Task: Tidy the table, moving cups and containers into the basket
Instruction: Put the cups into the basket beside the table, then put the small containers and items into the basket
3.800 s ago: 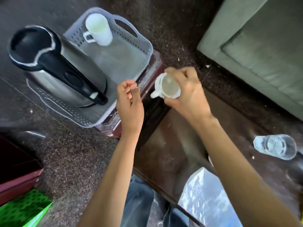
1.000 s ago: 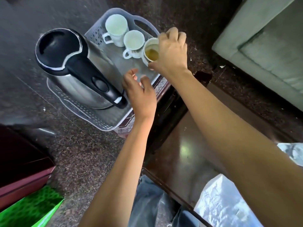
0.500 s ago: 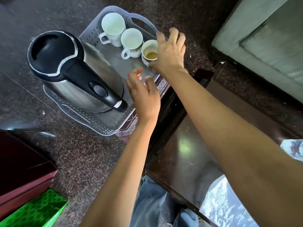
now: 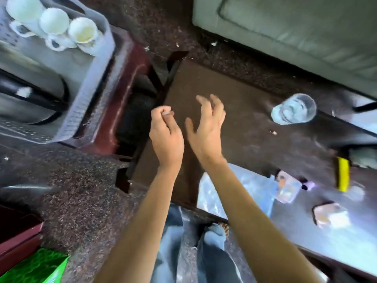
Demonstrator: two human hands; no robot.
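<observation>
Three white cups [image 4: 55, 23] stand in a row at the far end of the pale grey basket [image 4: 89, 86], top left; the rightmost cup [image 4: 83, 32] has brownish liquid in it. A steel kettle with a black handle [image 4: 30, 94] fills the basket's near part. A clear glass [image 4: 293, 111] stands on the dark table [image 4: 244, 129] at the right. My left hand [image 4: 166, 135] hovers over the table's left edge, fingers curled shut, holding nothing. My right hand [image 4: 207, 127] is beside it with fingers spread, empty, well left of the glass.
The basket rests on a maroon stool [image 4: 122, 94] left of the table. On the table's right part lie a yellow object [image 4: 342, 173], a small packet [image 4: 287, 186] and a phone-like item [image 4: 330, 217]. A grey-green sofa [image 4: 295, 31] stands behind. A green box [image 4: 34, 266] is bottom left.
My right hand let go of the third cup in the basket and drew back over the table. The left hand also pulled back, and my view swung right toward the glass.
</observation>
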